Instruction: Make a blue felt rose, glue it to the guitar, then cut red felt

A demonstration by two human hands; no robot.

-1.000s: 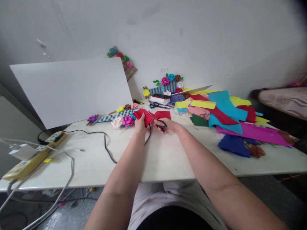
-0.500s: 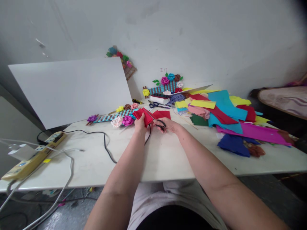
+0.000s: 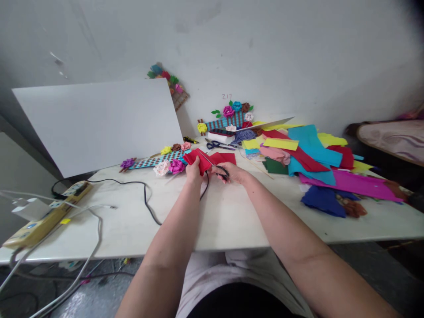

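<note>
My left hand (image 3: 194, 170) is closed on a piece of red crepe paper (image 3: 200, 161), thumb on top. In my right hand (image 3: 232, 172) is a pair of scissors (image 3: 222, 171) with black handles, its fingers through the loops. The blades point up and left and lie against the paper's right side. A second red piece (image 3: 226, 157) lies on the table just behind the scissors. Left of my left hand rests a blue and brown woven strip (image 3: 155, 160) with paper flowers, among them a magenta one (image 3: 176, 166).
Coloured crepe paper (image 3: 311, 145) is heaped on the right. Another pair of scissors (image 3: 215, 145) lies behind my hands, near a phone (image 3: 222, 132) on a white box. A white board (image 3: 96, 126) leans on the wall. A power strip (image 3: 49, 216) and cables lie at left.
The scissor blades look slightly closer together against the red paper. Both hands have stayed nearly in place, and the view has shifted very little.
</note>
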